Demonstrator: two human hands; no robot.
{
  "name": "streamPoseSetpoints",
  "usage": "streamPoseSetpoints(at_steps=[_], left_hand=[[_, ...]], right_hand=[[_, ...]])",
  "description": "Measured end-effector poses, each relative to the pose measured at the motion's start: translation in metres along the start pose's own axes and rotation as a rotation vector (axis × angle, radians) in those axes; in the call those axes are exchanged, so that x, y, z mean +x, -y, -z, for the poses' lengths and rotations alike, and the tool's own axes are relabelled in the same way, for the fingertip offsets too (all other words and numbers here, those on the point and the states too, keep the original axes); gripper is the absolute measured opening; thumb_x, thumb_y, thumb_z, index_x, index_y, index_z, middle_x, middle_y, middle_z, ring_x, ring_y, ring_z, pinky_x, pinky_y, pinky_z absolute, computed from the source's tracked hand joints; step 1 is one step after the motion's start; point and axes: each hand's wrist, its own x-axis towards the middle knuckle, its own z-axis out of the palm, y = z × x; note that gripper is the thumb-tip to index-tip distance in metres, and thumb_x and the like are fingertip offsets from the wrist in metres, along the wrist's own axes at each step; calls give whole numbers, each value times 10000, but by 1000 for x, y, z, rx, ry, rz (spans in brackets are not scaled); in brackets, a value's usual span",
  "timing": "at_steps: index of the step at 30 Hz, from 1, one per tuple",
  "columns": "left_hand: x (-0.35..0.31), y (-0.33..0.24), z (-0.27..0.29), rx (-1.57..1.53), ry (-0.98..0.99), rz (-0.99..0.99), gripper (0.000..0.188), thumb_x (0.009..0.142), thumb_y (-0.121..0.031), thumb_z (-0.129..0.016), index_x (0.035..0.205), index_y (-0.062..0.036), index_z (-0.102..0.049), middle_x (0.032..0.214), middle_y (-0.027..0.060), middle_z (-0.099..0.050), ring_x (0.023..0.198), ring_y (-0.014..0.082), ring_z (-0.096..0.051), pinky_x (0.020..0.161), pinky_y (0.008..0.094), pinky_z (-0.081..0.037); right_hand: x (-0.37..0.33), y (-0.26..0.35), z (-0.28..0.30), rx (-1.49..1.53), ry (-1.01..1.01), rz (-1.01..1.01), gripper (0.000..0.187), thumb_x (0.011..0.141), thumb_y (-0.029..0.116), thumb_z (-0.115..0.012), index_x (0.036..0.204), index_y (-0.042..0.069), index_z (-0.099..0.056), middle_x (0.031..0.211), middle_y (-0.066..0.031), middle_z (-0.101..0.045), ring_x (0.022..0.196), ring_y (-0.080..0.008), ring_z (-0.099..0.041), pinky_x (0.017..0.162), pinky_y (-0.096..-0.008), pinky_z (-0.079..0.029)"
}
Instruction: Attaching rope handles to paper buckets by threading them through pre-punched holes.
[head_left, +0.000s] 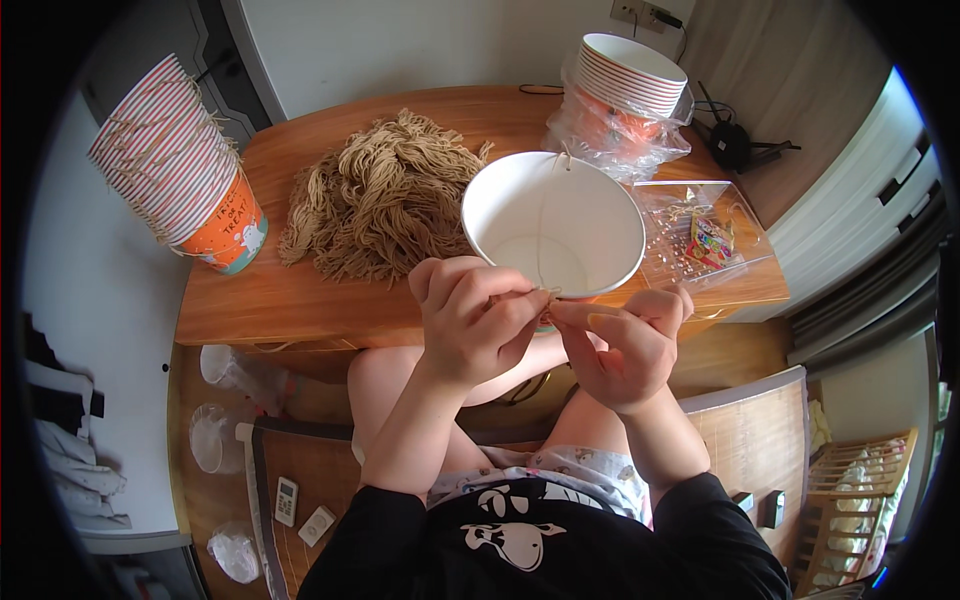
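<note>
A white-lined paper bucket (498, 215) is tilted at the table's front edge, its open mouth facing me. A thin tan cord (540, 235) runs across its inside from the far rim to the near rim. At that near rim my left hand (472, 315) pinches the cord between thumb and fingers. My right hand (622, 345) pinches at the same spot, its fingertips almost touching the left ones. The cord's ends are mostly hidden by my fingers. Left of the bucket lies a large heap of tan cords (385, 205).
A tall leaning stack of striped orange paper buckets (170, 160) with cords stands at the left. Plastic-wrapped buckets (630, 85) stand at the back right. A clear tray (655, 205) there holds small bits and a colourful packet (710, 243). Beside it is a black device (730, 145).
</note>
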Motion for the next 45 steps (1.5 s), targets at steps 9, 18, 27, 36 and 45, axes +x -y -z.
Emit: streamPoseSetpoints(at_steps=[9, 18, 27, 36, 45], left_hand=[[1, 0, 9, -2, 45, -11, 251, 712, -151, -834, 890, -245, -684, 997, -103, -643, 922, 169, -566, 847, 374, -326], [17, 4, 25, -400, 377, 496, 392, 702, 56, -824, 1026, -27, -618, 1524, 173, -394, 1072, 270, -662, 811, 369, -579], [37, 6, 82, -77, 480, 131, 365, 693, 22, -841, 902, -50, -550, 1539, 197, -422, 1366, 440, -484, 1025, 482, -517], [33, -8, 155, 78, 376, 20, 423, 657, -57, -909, 869, -94, -545, 1463, 194, -493, 1363, 541, -438, 1056, 592, -460], [16, -25, 194, 46, 270, 37, 474, 667, -131, -942, 919, -125, -541, 1474, 190, -475, 1342, 539, -459, 1057, 581, -449]], right_hand=[[2, -13, 5, 140, 47, 2, 460, 740, 164, -877, 1138, 154, -647, 1102, 69, -734, 927, -159, -561, 851, -356, -327], [55, -23, 19, 129, 507, 72, 363, 818, 316, -794, 1108, 134, -675, 986, -32, -713, 1067, -219, -643, 999, -475, -389], [59, -3, 32, 210, 569, 123, 294, 788, 355, -823, 861, 131, -646, 724, -5, -625, 788, -231, -599, 856, -418, -405], [14, 10, 35, 85, 363, -13, 330, 853, 413, -762, 1008, 132, -686, 1066, -8, -681, 1082, -205, -617, 1043, -513, -313], [-3, 16, 8, 253, 371, -7, 260, 844, 316, -765, 1068, 188, -730, 1356, -39, -596, 1329, -324, -501, 1101, -578, -276]])
